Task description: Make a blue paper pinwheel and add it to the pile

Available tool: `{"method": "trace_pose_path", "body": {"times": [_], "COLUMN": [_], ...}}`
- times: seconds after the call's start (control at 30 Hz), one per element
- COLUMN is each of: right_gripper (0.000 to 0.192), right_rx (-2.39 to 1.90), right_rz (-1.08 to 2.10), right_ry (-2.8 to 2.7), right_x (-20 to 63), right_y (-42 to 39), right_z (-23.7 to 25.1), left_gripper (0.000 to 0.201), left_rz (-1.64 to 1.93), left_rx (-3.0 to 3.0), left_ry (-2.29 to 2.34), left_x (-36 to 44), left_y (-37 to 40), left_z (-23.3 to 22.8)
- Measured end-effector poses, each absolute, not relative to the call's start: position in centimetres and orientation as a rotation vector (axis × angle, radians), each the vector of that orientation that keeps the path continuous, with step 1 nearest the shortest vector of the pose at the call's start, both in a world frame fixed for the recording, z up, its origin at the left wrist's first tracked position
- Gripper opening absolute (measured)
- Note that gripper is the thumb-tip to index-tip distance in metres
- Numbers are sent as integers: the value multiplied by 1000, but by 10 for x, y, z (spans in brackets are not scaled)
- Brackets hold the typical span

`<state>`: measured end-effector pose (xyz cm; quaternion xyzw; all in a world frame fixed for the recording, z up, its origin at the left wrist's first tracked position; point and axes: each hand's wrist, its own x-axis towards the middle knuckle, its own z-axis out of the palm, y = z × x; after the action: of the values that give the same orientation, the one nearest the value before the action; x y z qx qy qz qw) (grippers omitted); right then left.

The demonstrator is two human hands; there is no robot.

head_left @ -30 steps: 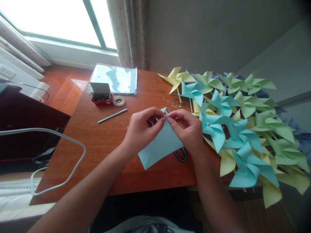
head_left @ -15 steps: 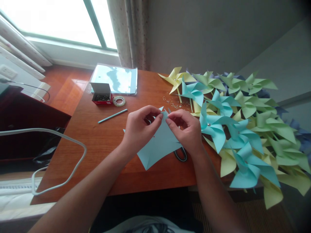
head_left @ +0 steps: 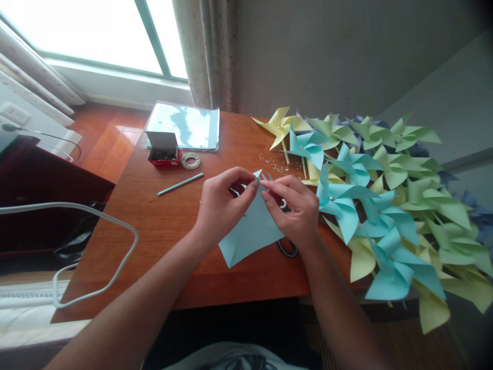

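A light blue paper sheet (head_left: 249, 234) with cut corners is held over the table, creased along a diagonal. My left hand (head_left: 229, 198) is closed in a pinch on the sheet's far corner. Right beside those fingertips, my right hand (head_left: 295, 205) is also pinched, but whatever lies between its fingers is too small to make out. A pair of scissors (head_left: 287, 248) lies beneath my right hand and the paper's edge, with part of its dark handle and its blade tips showing. A small reddish mark shows on the paper near my left thumb.
Many finished paper pinwheels (head_left: 393, 267) in blue, yellow, green and purple crowd the right side. A light blue stick (head_left: 180, 184), a tape roll (head_left: 190, 161), a small open box (head_left: 165, 154) and plastic-wrapped paper (head_left: 185, 123) lie left. A white cable (head_left: 133, 241) loops over the table's left edge.
My right hand's fingers have drawn slightly back and down from the paper's corner, and more of the scissors shows. My left hand keeps its pinch.
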<state>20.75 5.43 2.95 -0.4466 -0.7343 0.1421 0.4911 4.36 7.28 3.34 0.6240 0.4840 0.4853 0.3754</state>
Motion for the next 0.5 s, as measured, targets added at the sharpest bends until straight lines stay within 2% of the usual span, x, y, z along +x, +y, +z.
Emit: {"method": "trace_pose_path", "body": {"times": [0.27,0.5], "right_gripper": [23,22], "right_rx": [-1070,-1064], "right_rz": [297,291], "right_ry": [-1812,-1813], "right_x": [205,206], "right_y": [54,54], "right_z": [29,28], "left_gripper": [5,14], "left_rz": [1256,1226], "left_rx": [1713,1763], "left_ry": [1291,1273], "left_x": [45,44], "left_y": [72,71], "left_z": [37,36]}}
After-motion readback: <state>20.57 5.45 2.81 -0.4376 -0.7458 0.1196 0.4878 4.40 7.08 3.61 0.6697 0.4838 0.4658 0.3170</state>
